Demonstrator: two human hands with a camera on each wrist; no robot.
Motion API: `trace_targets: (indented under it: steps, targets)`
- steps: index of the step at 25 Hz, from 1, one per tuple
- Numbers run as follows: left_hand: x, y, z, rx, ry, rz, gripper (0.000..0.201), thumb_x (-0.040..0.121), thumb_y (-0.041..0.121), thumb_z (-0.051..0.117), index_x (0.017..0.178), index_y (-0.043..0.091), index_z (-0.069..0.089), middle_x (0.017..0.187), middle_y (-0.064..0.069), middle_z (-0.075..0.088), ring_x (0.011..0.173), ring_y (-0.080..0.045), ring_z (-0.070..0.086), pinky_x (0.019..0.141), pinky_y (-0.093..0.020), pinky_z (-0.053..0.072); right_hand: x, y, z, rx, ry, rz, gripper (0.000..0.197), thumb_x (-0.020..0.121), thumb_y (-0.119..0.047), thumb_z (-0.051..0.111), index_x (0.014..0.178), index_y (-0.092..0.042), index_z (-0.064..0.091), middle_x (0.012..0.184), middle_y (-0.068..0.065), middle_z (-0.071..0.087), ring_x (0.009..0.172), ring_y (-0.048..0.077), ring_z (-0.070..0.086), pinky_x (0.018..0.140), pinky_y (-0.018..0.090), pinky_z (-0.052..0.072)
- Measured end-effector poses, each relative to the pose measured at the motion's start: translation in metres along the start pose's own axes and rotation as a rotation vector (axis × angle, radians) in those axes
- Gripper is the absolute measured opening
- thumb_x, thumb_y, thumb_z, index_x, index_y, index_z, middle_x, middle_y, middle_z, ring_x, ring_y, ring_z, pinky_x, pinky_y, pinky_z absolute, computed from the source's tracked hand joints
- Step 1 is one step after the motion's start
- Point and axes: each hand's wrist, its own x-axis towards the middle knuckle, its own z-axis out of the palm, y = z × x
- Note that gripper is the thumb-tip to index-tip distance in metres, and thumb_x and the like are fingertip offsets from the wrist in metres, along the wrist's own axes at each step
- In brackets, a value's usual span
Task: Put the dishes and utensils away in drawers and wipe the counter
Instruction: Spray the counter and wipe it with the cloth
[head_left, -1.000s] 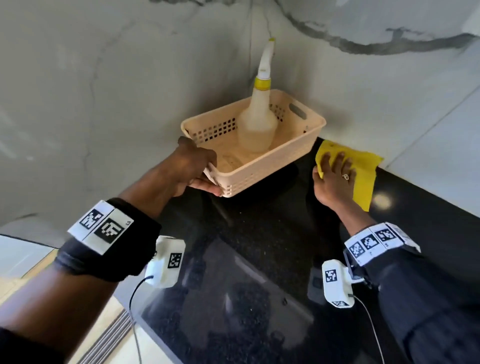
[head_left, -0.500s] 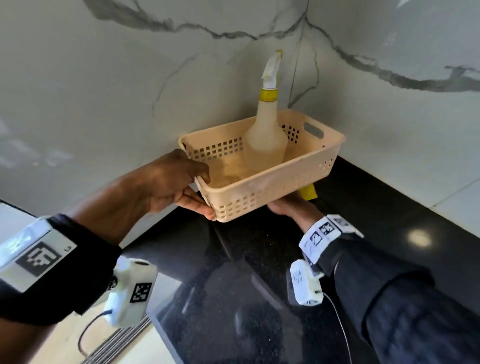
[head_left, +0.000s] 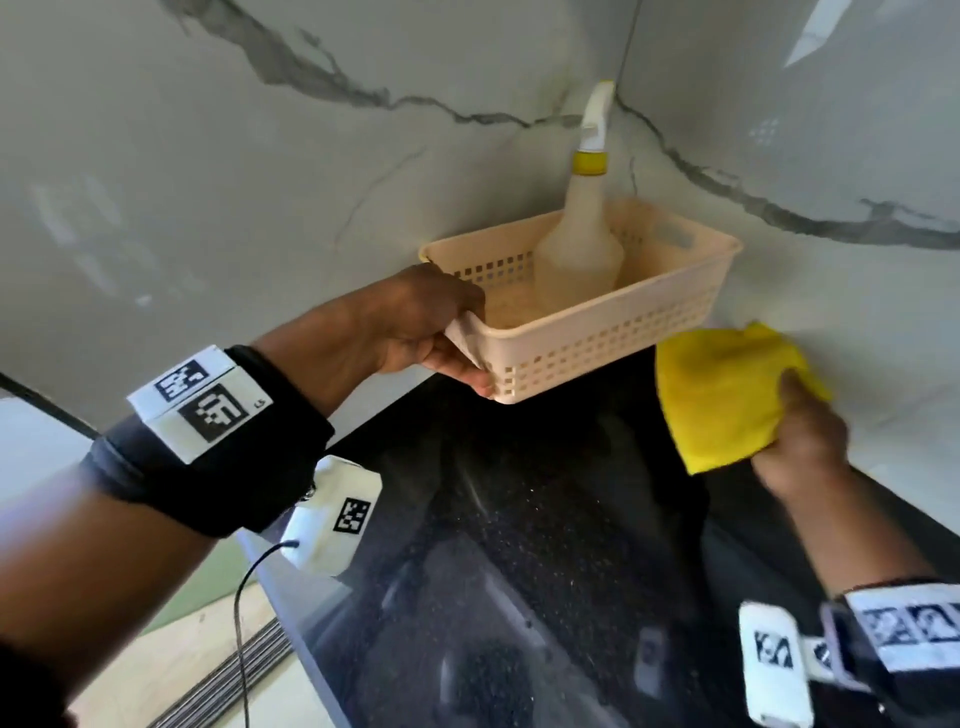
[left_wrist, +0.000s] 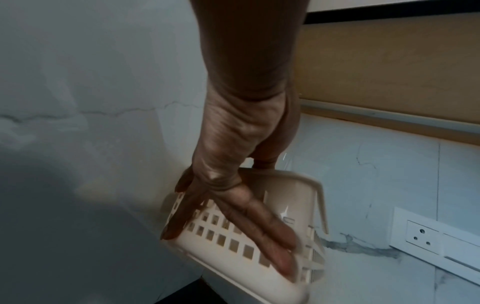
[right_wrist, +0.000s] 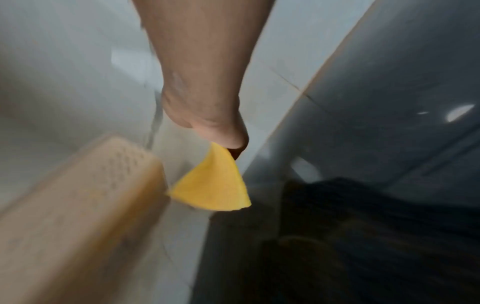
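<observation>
So the left hand (head_left: 415, 322) has the basket (head_left: 613, 332) by its near short end, thumb over the rim and fingers (left_wrist: 259, 226) spread flat under the perforated wall, which the left wrist view shows pretty clearly. It's lifted off the counter (head_left: 545, 519) and tilted, near end lower, tucked up in the corner where the two marble walls (head_left: 260, 182) meet. A spray bottle (head_left: 582, 244) with a yellow collar stands inside, toward the basket's far wall.

Just right of the basket, the right hand (head_left: 800, 441) is bunched around a yellow cloth (head_left: 727, 395), fingers curled into it, thumb on top. The cloth sits right next to the basket's right corner, close to the right-hand wall; can't tell if it's actually touching the counter or the wall, since that whole bit is motion-blurred. The right wrist view only gives a yellow corner (right_wrist: 213, 185) poking out below the fist, with the basket (right_wrist: 78, 216) as a beige smear to its left.

Under the basket the counter is black and speckled. A white socket plate (left_wrist: 426, 238) sits on the wall past the basket in the left wrist view.
</observation>
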Motion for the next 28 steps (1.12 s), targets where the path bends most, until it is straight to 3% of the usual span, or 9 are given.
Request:
trace_targets:
  steps: [4, 6, 8, 10, 12, 16, 19, 23, 28]
  targets:
    - [0.004, 0.001, -0.002, 0.010, -0.017, -0.020, 0.039, 0.096, -0.001, 0.045, 0.135, -0.002, 0.042, 0.122, -0.027, 0.056, 0.082, -0.052, 0.067, 0.058, -0.049, 0.060, 0.051, 0.010, 0.076, -0.319, 0.024, -0.131, 0.046, 0.099, -0.026, 0.050, 0.140, -0.007, 0.047, 0.116, 0.009, 0.060, 0.103, 0.023, 0.059, 0.092, 0.037, 0.043]
    - [0.008, 0.000, -0.003, 0.006, -0.015, -0.026, 0.040, 0.095, -0.001, 0.047, 0.135, -0.002, 0.043, 0.125, -0.025, 0.054, 0.082, -0.052, 0.067, 0.058, -0.049, 0.060, 0.049, 0.055, 0.121, -0.719, -0.233, -0.076, 0.056, 0.098, -0.030, 0.053, 0.147, -0.009, 0.038, 0.144, 0.013, 0.046, 0.131, 0.027, 0.044, 0.109, 0.040, 0.035]
    - [0.010, 0.000, -0.004, 0.001, -0.022, -0.043, 0.040, 0.094, -0.001, 0.048, 0.134, -0.002, 0.043, 0.124, -0.024, 0.053, 0.079, -0.052, 0.068, 0.057, -0.049, 0.060, 0.028, 0.096, 0.155, -1.079, -0.495, -0.024, 0.052, 0.100, -0.025, 0.050, 0.147, -0.008, 0.037, 0.152, 0.014, 0.037, 0.141, 0.030, 0.033, 0.112, 0.034, 0.028]
    - [0.013, 0.000, -0.004, -0.008, -0.012, -0.042, 0.040, 0.094, -0.002, 0.048, 0.133, -0.001, 0.043, 0.123, -0.023, 0.051, 0.078, -0.051, 0.068, 0.058, -0.049, 0.060, -0.002, 0.117, 0.182, -1.211, -0.666, -0.251, 0.046, 0.100, -0.035, 0.043, 0.142, -0.019, 0.040, 0.143, 0.016, 0.047, 0.133, 0.038, 0.042, 0.102, 0.034, 0.037]
    - [0.013, -0.002, -0.001, -0.008, 0.002, -0.023, 0.042, 0.093, -0.003, 0.048, 0.134, 0.001, 0.042, 0.126, -0.020, 0.051, 0.082, -0.048, 0.068, 0.058, -0.050, 0.060, -0.037, 0.134, 0.192, -1.326, -0.759, -0.562, 0.049, 0.095, -0.048, 0.031, 0.140, -0.032, 0.035, 0.145, 0.012, 0.047, 0.131, 0.040, 0.044, 0.102, 0.047, 0.042]
    - [0.015, -0.009, 0.006, 0.016, 0.017, 0.025, 0.041, 0.095, -0.002, 0.044, 0.135, 0.002, 0.044, 0.121, -0.021, 0.056, 0.087, -0.047, 0.066, 0.058, -0.055, 0.058, -0.103, 0.141, 0.138, -1.517, -1.114, -0.767, 0.061, 0.096, -0.051, 0.017, 0.153, -0.031, 0.027, 0.162, -0.005, 0.016, 0.149, 0.018, 0.007, 0.120, 0.035, 0.001]
    - [0.015, -0.020, 0.006, 0.036, 0.054, 0.011, 0.037, 0.096, -0.001, 0.041, 0.133, 0.001, 0.045, 0.108, -0.021, 0.059, 0.077, -0.045, 0.067, 0.057, -0.054, 0.057, -0.057, 0.105, 0.055, -1.436, -0.888, -0.671, 0.053, 0.101, -0.051, 0.021, 0.149, -0.029, 0.025, 0.157, -0.009, 0.018, 0.149, 0.022, 0.014, 0.115, 0.022, -0.002]
    - [0.008, -0.039, 0.003, 0.038, 0.062, -0.030, 0.034, 0.094, -0.001, 0.044, 0.129, -0.002, 0.047, 0.116, -0.028, 0.058, 0.075, -0.048, 0.067, 0.055, -0.053, 0.058, -0.027, 0.082, 0.004, -1.589, -0.406, -0.349, 0.049, 0.106, -0.041, 0.026, 0.150, -0.040, 0.004, 0.161, -0.011, -0.002, 0.152, 0.023, 0.000, 0.120, 0.037, -0.001]
    - [0.011, -0.059, 0.003, 0.022, 0.101, -0.021, 0.045, 0.088, -0.002, 0.051, 0.132, -0.003, 0.039, 0.124, -0.027, 0.053, 0.079, -0.051, 0.067, 0.050, -0.045, 0.058, -0.122, 0.122, 0.044, -1.648, -0.446, -0.432, 0.060, 0.099, -0.052, 0.012, 0.156, -0.033, 0.015, 0.164, -0.002, 0.002, 0.151, 0.029, 0.003, 0.120, 0.044, 0.001]
